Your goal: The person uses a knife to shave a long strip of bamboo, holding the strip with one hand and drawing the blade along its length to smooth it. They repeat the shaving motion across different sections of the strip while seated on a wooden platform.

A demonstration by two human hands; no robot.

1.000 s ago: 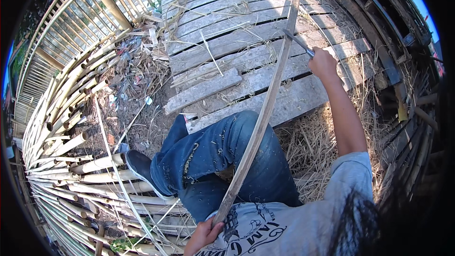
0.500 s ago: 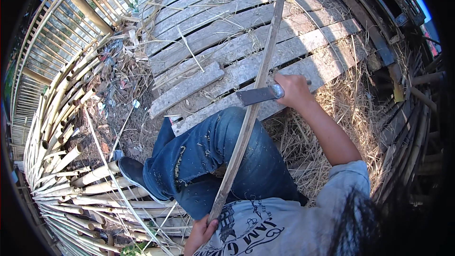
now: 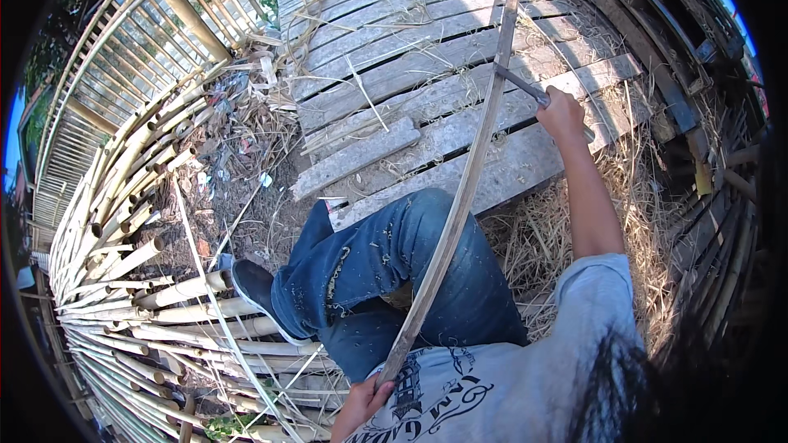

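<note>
A long, weathered bamboo strip [image 3: 462, 209] slants across my bent leg, from my waist out over the plank platform [image 3: 533, 148]. Closed round its near end, at my shirt, is my left hand [image 3: 362, 407]. My right hand [image 3: 563, 115] grips the handle of a machete [image 3: 523, 84], whose blade shows nearly edge-on. The blade's tip end meets the strip's upper part in this view; whether it cuts into it I cannot tell. The fingers of my left hand are partly hidden by the strip and shirt.
A loose short board [image 3: 358, 159] lies on the platform's left part. Cut bamboo poles [image 3: 193, 312] are stacked at the left, below a bamboo fence [image 3: 176, 41]. Straw [image 3: 533, 238] covers the ground at the right, beside stacked dark timber [image 3: 657, 86].
My right hand has moved forward and right with the machete, turning its blade from broadside to edge-on. The strip's far end has dropped lower in view, and the whole view has shifted.
</note>
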